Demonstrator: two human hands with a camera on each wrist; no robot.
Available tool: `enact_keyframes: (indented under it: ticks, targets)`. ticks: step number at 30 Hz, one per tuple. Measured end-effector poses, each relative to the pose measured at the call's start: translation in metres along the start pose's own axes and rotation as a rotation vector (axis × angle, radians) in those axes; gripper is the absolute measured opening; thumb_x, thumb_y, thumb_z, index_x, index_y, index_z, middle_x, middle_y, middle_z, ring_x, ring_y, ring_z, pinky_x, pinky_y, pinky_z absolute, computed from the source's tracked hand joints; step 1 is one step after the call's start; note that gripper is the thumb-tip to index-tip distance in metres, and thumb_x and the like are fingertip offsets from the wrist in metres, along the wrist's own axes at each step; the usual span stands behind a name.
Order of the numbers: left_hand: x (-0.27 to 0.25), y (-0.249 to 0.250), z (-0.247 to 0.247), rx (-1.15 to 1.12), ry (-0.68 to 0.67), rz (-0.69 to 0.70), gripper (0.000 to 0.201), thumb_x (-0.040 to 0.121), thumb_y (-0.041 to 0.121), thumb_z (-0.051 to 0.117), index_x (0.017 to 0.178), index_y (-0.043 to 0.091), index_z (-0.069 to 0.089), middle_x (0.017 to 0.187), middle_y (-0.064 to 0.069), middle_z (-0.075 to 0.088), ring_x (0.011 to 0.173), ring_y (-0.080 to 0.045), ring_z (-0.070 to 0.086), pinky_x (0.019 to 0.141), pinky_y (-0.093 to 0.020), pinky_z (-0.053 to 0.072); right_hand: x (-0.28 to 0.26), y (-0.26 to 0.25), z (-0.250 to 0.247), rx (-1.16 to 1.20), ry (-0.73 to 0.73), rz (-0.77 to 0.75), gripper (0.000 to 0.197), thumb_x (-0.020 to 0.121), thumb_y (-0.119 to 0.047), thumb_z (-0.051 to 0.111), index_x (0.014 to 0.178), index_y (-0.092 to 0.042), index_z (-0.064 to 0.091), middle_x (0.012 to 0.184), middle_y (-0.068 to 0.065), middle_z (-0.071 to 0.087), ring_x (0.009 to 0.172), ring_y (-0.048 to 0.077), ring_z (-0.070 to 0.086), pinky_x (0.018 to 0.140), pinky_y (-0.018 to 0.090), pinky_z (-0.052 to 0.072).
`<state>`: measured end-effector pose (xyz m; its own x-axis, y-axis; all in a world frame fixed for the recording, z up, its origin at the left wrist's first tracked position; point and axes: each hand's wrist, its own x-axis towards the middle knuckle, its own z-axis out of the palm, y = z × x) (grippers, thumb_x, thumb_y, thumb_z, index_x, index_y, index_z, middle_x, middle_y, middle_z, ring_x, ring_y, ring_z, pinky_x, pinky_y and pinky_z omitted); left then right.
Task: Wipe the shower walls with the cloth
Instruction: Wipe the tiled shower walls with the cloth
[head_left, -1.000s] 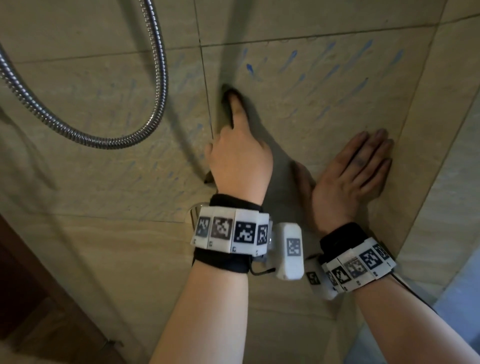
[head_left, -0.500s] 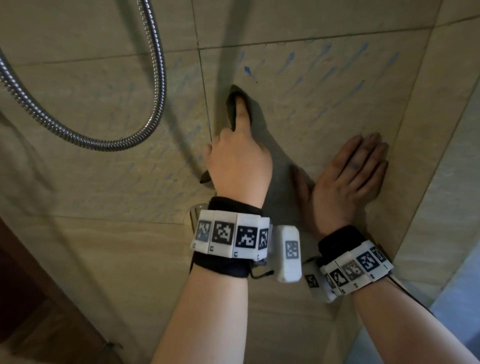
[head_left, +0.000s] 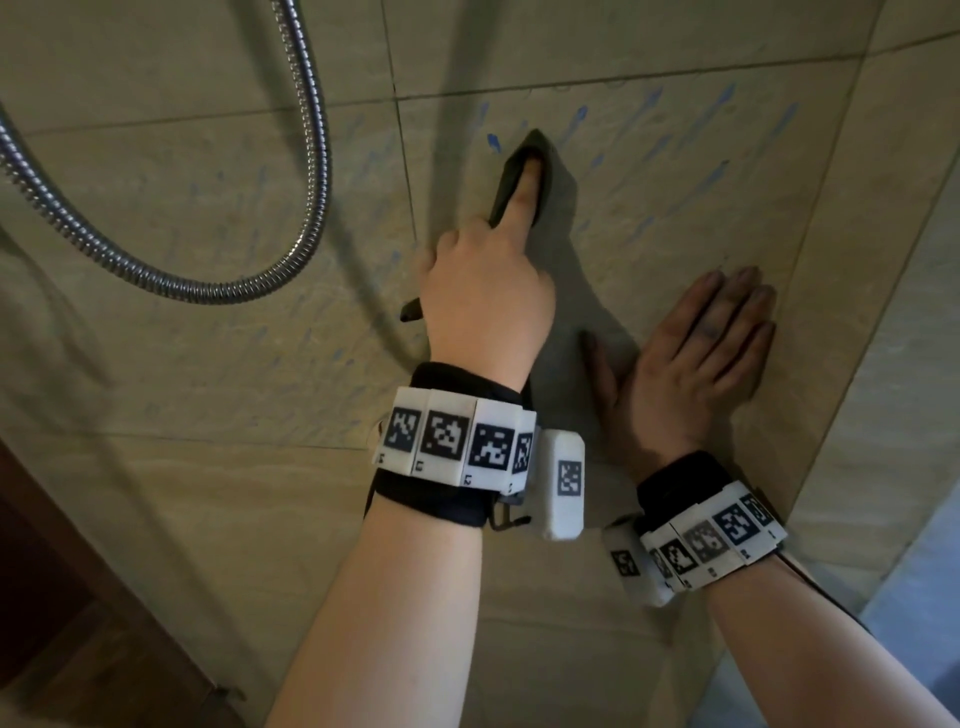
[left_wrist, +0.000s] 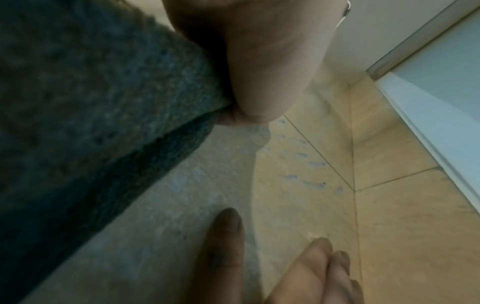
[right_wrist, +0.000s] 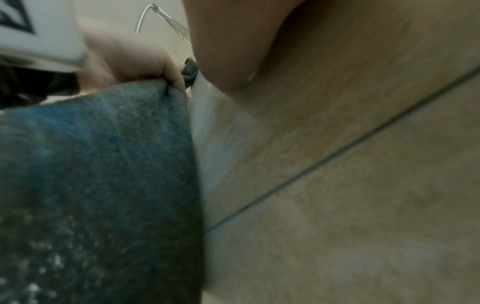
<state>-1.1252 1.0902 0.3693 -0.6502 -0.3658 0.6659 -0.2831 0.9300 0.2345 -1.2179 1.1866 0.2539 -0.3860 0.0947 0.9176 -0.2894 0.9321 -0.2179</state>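
Observation:
A dark grey-blue cloth (head_left: 506, 189) lies against the beige tiled shower wall (head_left: 675, 218). My left hand (head_left: 488, 296) grips it with curled fingers, and its straight index finger presses the cloth's top end onto the tile just right of a vertical grout line. Pale blue streaks (head_left: 711, 176) run across the tile above and to the right. My right hand (head_left: 701, 343) rests flat on the wall, fingers straight and together, holding nothing. The left wrist view shows the cloth (left_wrist: 91, 102) bunched under the palm. The right wrist view shows the cloth (right_wrist: 91, 174) beside the wall.
A metal shower hose (head_left: 311, 156) hangs in a loop on the wall to the left of my left hand. The wall meets a side wall in a corner (head_left: 841, 291) at the right. Dark brown wood (head_left: 62, 623) shows at the lower left.
My left hand has slid the cloth up the wall and slightly to the right, toward the blue streaks. The right hand has stayed flat in the same place.

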Motion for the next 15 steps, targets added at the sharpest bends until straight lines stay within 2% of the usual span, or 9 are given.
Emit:
enact_keyframes:
  ticks: [4,7,12,15]
  targets:
    - [0.003,-0.003,-0.001,0.012,0.027,-0.017,0.072,0.090,0.016,0.039,0.152,0.034,0.006,0.108,-0.011,0.055,0.101,-0.032,0.052,0.095,-0.043,0.032,0.000,0.001,0.002,0.012,0.007,0.000,0.096,0.091,-0.067,0.038,0.141,0.014,0.023,0.144,0.037,0.030,0.134,0.051,0.029,0.111,0.058,0.022]
    - [-0.010,-0.010,0.007,0.032,-0.006,-0.031,0.073,0.090,0.016,0.040,0.152,0.034,0.006,0.107,-0.010,0.055,0.101,-0.032,0.052,0.095,-0.042,0.032,-0.001,0.001,0.001,0.007,0.007,-0.006,0.094,0.093,-0.066,0.037,0.141,0.013,0.022,0.144,0.037,0.029,0.134,0.050,0.028,0.111,0.058,0.022]
    - [-0.010,-0.027,0.005,-0.015,0.022,-0.156,0.075,0.090,0.018,0.041,0.153,0.027,0.000,0.115,-0.015,0.055,0.110,-0.035,0.051,0.096,-0.045,0.034,-0.001,0.000,0.000,0.089,-0.002,0.005,0.095,0.093,-0.066,0.036,0.142,0.013,0.017,0.146,0.038,0.023,0.137,0.048,0.017,0.113,0.057,0.014]
    - [0.000,-0.027,-0.001,-0.084,0.022,-0.209,0.078,0.089,0.016,0.041,0.153,0.021,-0.003,0.114,-0.017,0.058,0.108,-0.036,0.052,0.096,-0.046,0.035,-0.001,0.000,0.001,0.081,-0.005,0.008,0.095,0.093,-0.067,0.035,0.142,0.012,0.015,0.146,0.038,0.024,0.136,0.047,0.015,0.113,0.056,0.013]
